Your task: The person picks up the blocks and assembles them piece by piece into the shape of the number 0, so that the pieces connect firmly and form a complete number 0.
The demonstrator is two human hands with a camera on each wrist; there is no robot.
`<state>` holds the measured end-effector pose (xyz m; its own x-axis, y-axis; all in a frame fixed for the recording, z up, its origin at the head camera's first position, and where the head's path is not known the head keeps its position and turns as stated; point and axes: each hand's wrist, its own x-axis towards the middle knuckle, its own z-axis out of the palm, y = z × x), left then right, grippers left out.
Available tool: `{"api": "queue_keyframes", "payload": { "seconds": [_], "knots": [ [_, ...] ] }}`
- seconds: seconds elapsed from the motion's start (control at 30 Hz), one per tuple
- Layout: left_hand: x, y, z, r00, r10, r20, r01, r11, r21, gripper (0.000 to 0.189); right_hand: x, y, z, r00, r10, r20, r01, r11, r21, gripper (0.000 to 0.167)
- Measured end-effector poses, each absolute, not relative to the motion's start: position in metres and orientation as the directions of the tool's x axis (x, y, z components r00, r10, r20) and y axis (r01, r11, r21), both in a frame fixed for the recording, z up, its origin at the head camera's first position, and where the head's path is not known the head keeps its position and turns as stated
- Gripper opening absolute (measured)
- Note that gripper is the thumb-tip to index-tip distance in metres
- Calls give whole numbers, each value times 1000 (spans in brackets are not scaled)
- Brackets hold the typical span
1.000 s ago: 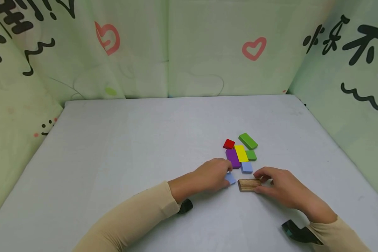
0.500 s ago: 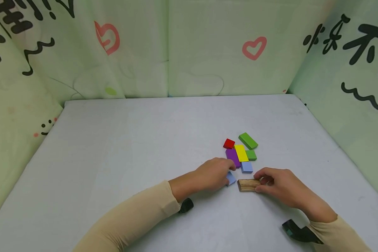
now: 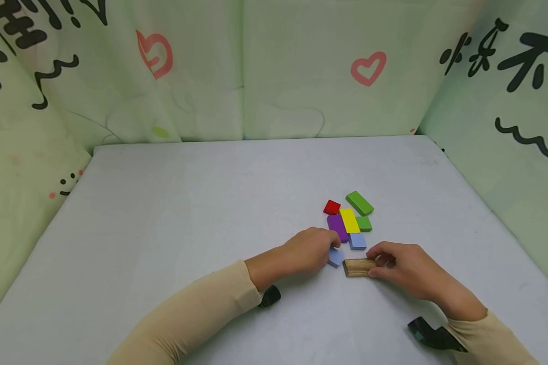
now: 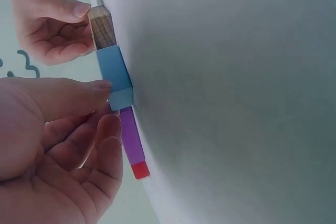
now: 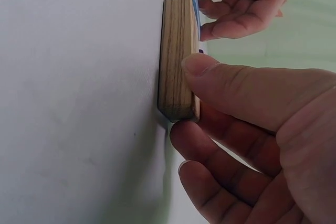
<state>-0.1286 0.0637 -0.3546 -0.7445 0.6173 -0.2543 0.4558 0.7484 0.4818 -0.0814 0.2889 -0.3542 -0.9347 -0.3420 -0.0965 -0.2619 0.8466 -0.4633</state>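
Note:
My left hand (image 3: 311, 249) pinches a light blue block (image 3: 335, 257) lying on the table; in the left wrist view the thumb lies on the near end of that block (image 4: 115, 72) and the fingers curl behind it. Just right of it, a brown wood-grained block (image 3: 358, 267) is held at its right end by my right hand (image 3: 404, 267), thumb on the near side. The two blocks sit corner to corner. Beyond them lie a second light blue block (image 3: 357, 241), a purple block (image 3: 337, 227) and a yellow block (image 3: 349, 220), close together.
A small green block (image 3: 364, 224) adjoins the yellow one. Farther back are a red block (image 3: 332, 207) and a longer green block (image 3: 360, 203). All rest on a white table (image 3: 201, 203), with printed pale green cloth (image 3: 274, 76) behind and at the sides.
The light blue block in my left hand has turned slightly, and more of it shows past the thumb. The wooden block has shifted a touch left with my right hand. Other blocks stay put.

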Motion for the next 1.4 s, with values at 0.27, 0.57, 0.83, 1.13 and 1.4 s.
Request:
{"api": "queue_keyframes", "payload": {
  "seconds": [0.27,0.57,0.83,1.13,1.4],
  "knots": [
    [-130,63,-355,-734,629,-256,470,743,477,33,-83,286,-355,-933,-341,-115,-255,853,-455,27],
    [-131,62,-355,-738,623,-259,457,744,488,32,-85,283,-356,-932,-343,-121,-256,855,-452,27],
    [-133,60,-356,-735,625,-263,462,746,479,32,-88,282,-357,-924,-366,-115,-276,842,-464,31],
    [-133,59,-356,-736,626,-257,460,741,488,32,-88,279,-356,-928,-355,-114,-269,849,-454,29],
    [-134,58,-357,-735,633,-242,476,736,481,32,-88,279,-356,-926,-360,-114,-274,847,-455,29]
  ]
}}
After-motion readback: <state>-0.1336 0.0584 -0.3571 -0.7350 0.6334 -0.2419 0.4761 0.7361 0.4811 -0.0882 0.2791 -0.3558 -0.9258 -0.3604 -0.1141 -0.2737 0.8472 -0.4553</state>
